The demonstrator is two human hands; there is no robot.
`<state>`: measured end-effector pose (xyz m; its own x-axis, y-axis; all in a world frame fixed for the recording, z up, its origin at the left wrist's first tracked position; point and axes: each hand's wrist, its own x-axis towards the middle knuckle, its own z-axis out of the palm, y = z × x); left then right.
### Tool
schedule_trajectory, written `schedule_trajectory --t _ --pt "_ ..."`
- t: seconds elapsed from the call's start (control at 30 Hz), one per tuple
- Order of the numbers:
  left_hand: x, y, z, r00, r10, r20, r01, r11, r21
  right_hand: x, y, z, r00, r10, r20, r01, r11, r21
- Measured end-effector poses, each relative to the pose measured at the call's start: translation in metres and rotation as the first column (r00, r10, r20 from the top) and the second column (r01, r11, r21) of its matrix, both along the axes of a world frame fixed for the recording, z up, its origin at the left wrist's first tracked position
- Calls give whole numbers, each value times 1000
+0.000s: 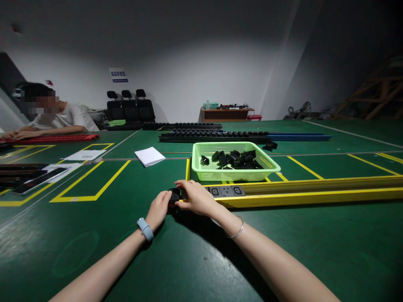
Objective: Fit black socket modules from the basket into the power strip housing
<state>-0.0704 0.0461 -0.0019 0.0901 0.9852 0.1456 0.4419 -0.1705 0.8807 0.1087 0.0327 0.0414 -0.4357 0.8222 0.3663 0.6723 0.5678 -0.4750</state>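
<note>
Two curled hands, left hand [158, 210] and right hand [195, 197] pinching black module [174, 196] at yellow rail [315, 193]

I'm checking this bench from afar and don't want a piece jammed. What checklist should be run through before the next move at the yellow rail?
1. Black socket piece in the left hand: ok, fingers closed on it at the rail's left end.
2. Right hand on the yellow rail: ok, it rests over that end.
3. Piece lined up with the rail's channel: cannot tell, the hands hide it.
4. Three sockets in the rail: ok, side by side and level.
5. Green basket of spare pieces: ok, just behind the rail.
</note>
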Motion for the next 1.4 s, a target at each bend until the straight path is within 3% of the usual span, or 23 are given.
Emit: schedule_trajectory --t 0.9,1.4 --pt "1 -2 4 998 8 -59 -7 1000 7 -3 -2 1 999 -14 53 12 999 35" --pt "-1 4 -3 999 -5 -49 6 1000 24 -4 -3 2 996 -12 87 7 998 62"
